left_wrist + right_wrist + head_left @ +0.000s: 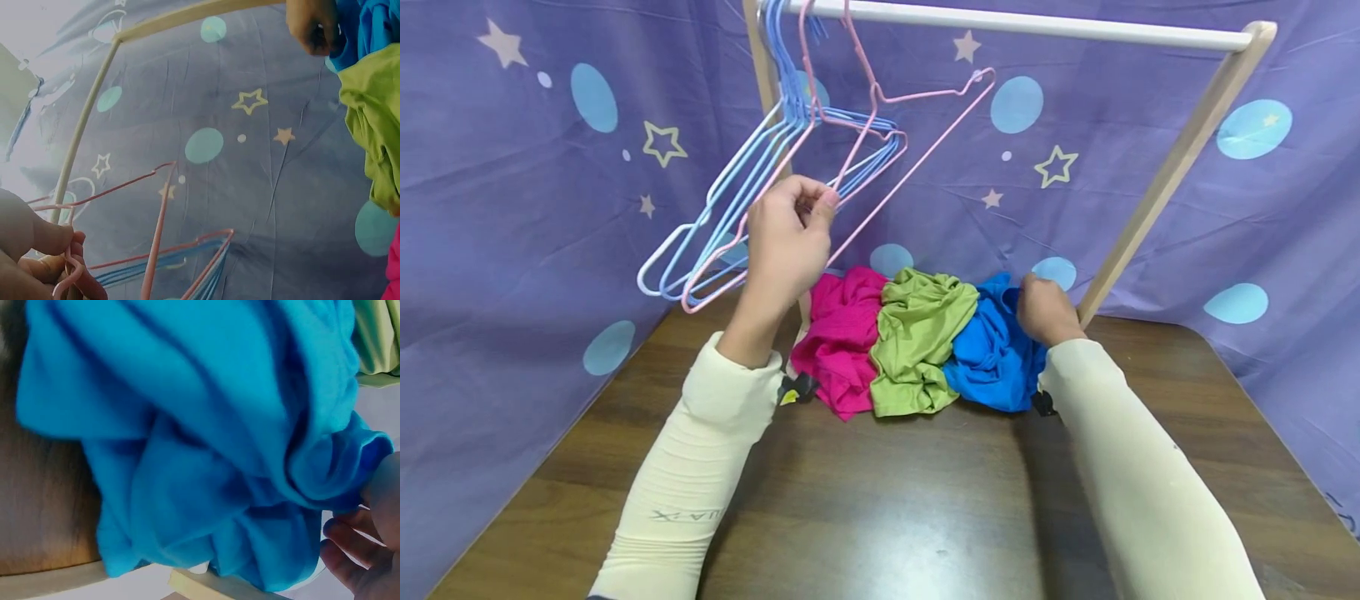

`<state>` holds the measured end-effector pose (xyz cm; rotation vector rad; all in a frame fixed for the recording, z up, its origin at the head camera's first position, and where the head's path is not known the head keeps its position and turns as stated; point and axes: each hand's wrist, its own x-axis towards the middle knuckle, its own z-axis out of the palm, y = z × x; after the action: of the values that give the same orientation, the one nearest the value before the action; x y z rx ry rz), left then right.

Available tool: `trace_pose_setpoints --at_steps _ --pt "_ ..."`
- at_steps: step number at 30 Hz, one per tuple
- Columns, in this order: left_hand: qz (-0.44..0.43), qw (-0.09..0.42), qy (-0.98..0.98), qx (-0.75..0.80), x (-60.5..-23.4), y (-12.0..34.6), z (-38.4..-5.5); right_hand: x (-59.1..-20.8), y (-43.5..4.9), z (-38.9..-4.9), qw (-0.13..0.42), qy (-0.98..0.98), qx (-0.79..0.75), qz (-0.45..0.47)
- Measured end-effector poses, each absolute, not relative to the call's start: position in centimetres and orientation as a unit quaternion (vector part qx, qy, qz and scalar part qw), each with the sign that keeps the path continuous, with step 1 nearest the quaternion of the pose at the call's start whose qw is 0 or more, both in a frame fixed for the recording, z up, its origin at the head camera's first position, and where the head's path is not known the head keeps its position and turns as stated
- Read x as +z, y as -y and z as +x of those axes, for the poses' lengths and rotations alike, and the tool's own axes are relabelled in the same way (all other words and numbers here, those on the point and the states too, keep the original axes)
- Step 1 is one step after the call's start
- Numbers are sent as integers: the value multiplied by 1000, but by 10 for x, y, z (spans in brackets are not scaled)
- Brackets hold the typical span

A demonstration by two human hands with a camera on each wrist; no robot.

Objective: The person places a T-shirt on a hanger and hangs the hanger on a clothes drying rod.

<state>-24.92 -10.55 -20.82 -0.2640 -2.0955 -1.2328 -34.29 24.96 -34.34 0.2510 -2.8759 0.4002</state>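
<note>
My left hand (788, 237) pinches a pink hanger (875, 90) near its neck, below the rail. In the left wrist view, the thumb and fingers (53, 247) close on the pink wire. The hanger stands turned out to the right of a bunch of blue, white and pink hangers (722, 200). Down at the right of the cloth pile, my right hand (1048, 308) grips the upper edge of a crumpled blue garment (996, 354). In the right wrist view, folds of that garment spread over the table, and its gathered edge runs up to the fingers (353, 550).
A lime green garment (917, 342) and a magenta garment (842, 350) lie bunched left of the blue one on the wooden table (880, 500). The rack's white rail (1037, 23) crosses above, with a wooden post (1172, 179) at right. A patterned purple curtain (1120, 100) hangs behind.
</note>
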Motion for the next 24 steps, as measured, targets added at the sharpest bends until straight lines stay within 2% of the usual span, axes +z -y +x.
trace_pose_setpoints --at_steps 8,14,19,24 --pt "-132 332 788 -501 -206 104 -236 -340 -249 -340 151 966 198 73" --pt "-175 326 792 -486 -211 103 -228 -338 -245 -339 209 942 252 66" --pt "-200 299 800 -480 -222 100 -225 -337 -245 -342 245 928 272 73" --pt "-226 266 813 -466 -234 102 -229 -339 -248 -342 256 921 277 94"
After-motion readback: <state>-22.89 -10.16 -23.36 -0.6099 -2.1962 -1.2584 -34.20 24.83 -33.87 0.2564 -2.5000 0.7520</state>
